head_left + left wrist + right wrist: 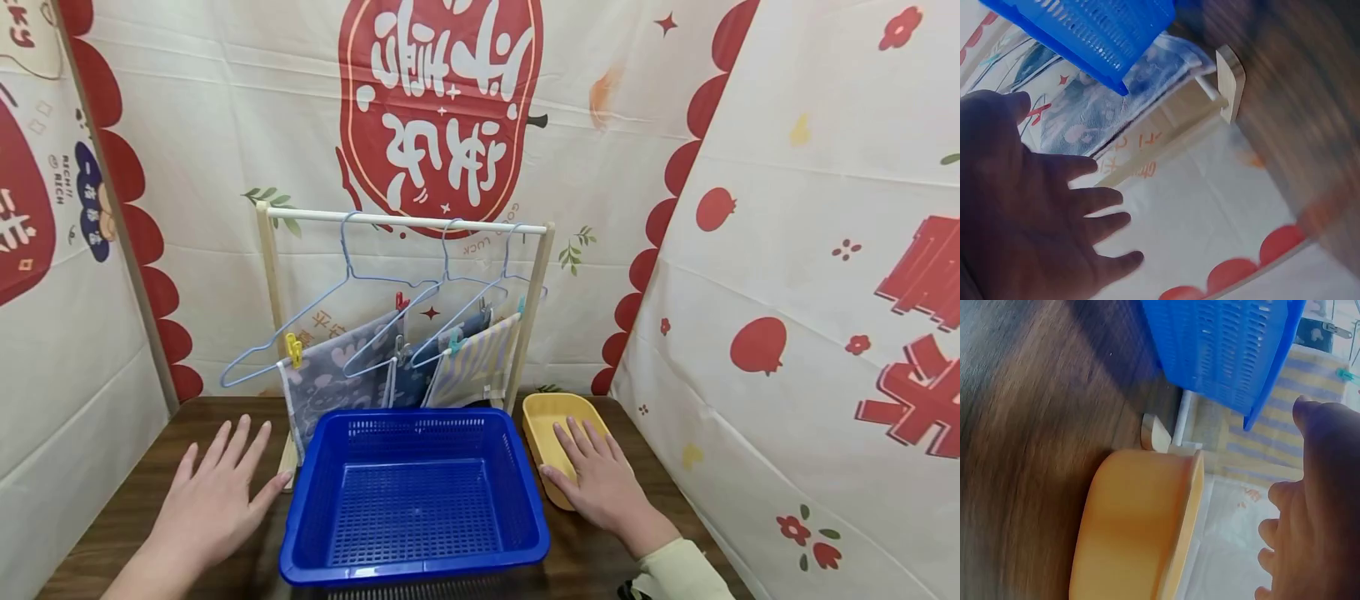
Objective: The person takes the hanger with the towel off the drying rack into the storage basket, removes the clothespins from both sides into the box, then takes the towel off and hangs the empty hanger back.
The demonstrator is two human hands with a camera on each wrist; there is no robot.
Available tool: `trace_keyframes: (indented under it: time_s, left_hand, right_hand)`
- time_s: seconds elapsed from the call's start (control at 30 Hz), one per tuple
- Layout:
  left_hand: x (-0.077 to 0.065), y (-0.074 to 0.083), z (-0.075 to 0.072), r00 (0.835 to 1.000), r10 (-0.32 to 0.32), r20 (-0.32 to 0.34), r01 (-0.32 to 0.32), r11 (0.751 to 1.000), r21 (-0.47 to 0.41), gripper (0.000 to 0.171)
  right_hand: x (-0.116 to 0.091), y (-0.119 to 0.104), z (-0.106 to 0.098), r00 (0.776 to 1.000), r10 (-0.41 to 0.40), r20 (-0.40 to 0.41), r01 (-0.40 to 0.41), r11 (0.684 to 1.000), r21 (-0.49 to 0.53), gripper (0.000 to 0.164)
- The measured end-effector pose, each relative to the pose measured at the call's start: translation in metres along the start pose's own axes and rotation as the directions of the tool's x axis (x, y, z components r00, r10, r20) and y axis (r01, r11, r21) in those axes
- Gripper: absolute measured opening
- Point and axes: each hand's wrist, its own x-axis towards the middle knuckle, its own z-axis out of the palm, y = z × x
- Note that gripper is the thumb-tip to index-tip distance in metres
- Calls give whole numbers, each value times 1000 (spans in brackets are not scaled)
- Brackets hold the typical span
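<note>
At 6 o'clock from the rack (397,220), the blue basket (416,504) sits between the left hand (213,500) at 9 o'clock and right hand (602,482) at 3 o'clock, each grip wide and empty, while clips (294,351) presumably secure the cloths (341,367) against slipping.

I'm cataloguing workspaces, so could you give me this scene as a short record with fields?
Left hand: left hand, fingers spread, holding nothing
Right hand: right hand, fingers extended over the yellow tray in the head view, holding nothing
Between hands: blue perforated basket
Behind basket: wooden rack with white rail
On rail: three blue hangers
Clipped cloths: grey patterned cloth, dark blue cloth, striped cloth
Surface: dark wood-grain tabletop
</note>
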Motion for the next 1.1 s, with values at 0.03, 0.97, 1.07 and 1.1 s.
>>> trace_keyframes:
  time_s: [0.03,0.97,1.07,1.1]
  left_hand:
    - [1,1,0,1000,8,-16,-8,1000,-11,81]
    - [36,55,-37,966,216,-139,-254,889,-381,10]
    - [45,63,-40,958,245,-149,-285,875,-391,9]
    - [48,65,-40,954,256,-154,-297,870,-394,9]
  right_hand:
    - [0,-1,0,1000,1,-2,-1,1000,10,80]
    - [19,-78,16,977,207,51,-203,823,530,68]
    - [19,-78,18,976,210,51,-204,813,545,65]
    - [19,-79,19,975,214,55,-209,810,549,65]
